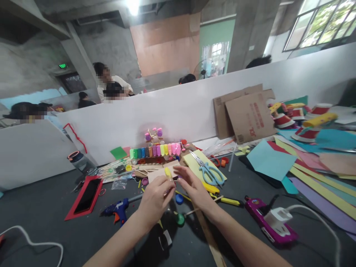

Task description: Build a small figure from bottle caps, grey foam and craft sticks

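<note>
In the middle of the table, my left hand [157,194] is closed, its fingertips pinching a small yellow piece [168,172] whose kind I cannot make out. Just to the right, my right hand [191,185] is open with curved, parted fingers close to that piece. Below the hands lie a blue cap-like disc [179,199] and a green one [180,220] with a thin stick beside it. Blue-handled scissors [210,174] rest on yellow paper beyond my right hand. A blue glue gun [119,209] lies left of my left wrist.
A row of coloured clay packs [155,150] stands near the white partition [178,115]. At left are a phone [88,196] and a bottle [80,162]. At right are a purple power strip [268,222], coloured paper [271,161] and cardboard [250,116]. People sit beyond the partition.
</note>
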Tool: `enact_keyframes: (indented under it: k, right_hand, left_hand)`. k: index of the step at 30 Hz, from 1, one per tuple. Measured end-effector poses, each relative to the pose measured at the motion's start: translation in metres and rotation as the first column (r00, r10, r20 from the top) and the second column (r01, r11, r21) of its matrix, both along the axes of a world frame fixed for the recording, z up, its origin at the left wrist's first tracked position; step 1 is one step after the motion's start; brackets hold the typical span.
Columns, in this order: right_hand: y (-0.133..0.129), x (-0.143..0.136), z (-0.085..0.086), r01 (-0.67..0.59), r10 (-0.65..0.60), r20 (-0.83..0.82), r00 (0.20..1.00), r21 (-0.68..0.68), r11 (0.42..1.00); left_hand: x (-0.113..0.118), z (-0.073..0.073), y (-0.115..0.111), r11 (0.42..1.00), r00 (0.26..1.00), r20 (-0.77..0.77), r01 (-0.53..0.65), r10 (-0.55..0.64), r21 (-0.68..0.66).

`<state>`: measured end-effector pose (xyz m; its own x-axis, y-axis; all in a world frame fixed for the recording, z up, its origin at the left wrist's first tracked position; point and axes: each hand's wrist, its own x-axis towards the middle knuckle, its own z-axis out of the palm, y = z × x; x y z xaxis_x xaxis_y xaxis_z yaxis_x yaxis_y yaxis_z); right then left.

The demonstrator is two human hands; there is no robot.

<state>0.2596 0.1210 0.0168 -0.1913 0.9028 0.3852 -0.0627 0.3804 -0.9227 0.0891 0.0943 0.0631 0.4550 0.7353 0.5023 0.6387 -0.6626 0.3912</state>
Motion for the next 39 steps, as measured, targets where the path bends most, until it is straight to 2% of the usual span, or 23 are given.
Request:
enact_keyframes:
  k: [2, 4, 8, 13, 22, 30, 39]
  right_hand:
    - [0.007, -0.001, -0.007, -0.107, 0.103, -0.052, 0.993, -0.088, 0.99]
    - [0.01, -0.002, -0.011, -0.167, 0.154, -0.099, 0.983, -0.147, 0.975]
    - [0.008, -0.006, -0.013, -0.185, 0.145, -0.194, 0.97, -0.211, 0.96]
    - [0.004, -0.01, -0.015, -0.284, 0.201, -0.274, 0.94, -0.308, 0.908]
    - [0.0, -0.009, -0.006, -0.322, 0.252, -0.253, 0.934, -0.291, 0.901]
    - [0.002, -0.009, -0.007, -0.35, 0.258, -0.303, 0.917, -0.306, 0.885]
    - [0.003, -0.005, -0.009, -0.407, 0.307, -0.32, 0.896, -0.317, 0.857]
  left_hand:
    - [-0.001, 0.005, -0.001, 0.999, 0.999, 0.04, 0.006, -0.004, -0.034]
    - [-0.002, 0.008, -0.003, 0.997, 0.997, 0.075, -0.01, 0.016, -0.071]
    - [-0.006, 0.011, -0.005, 0.99, 0.991, 0.128, -0.018, 0.036, -0.142]
    - [-0.016, 0.007, -0.004, 0.981, 0.987, 0.154, -0.022, 0.052, -0.192]
    - [-0.028, -0.004, -0.001, 0.968, 0.954, 0.243, -0.126, 0.179, -0.216]
    - [-0.029, -0.007, 0.002, 0.965, 0.907, 0.392, -0.051, 0.152, -0.256]
    - [-0.022, -0.017, -0.004, 0.967, 0.841, 0.499, -0.1, 0.207, -0.233]
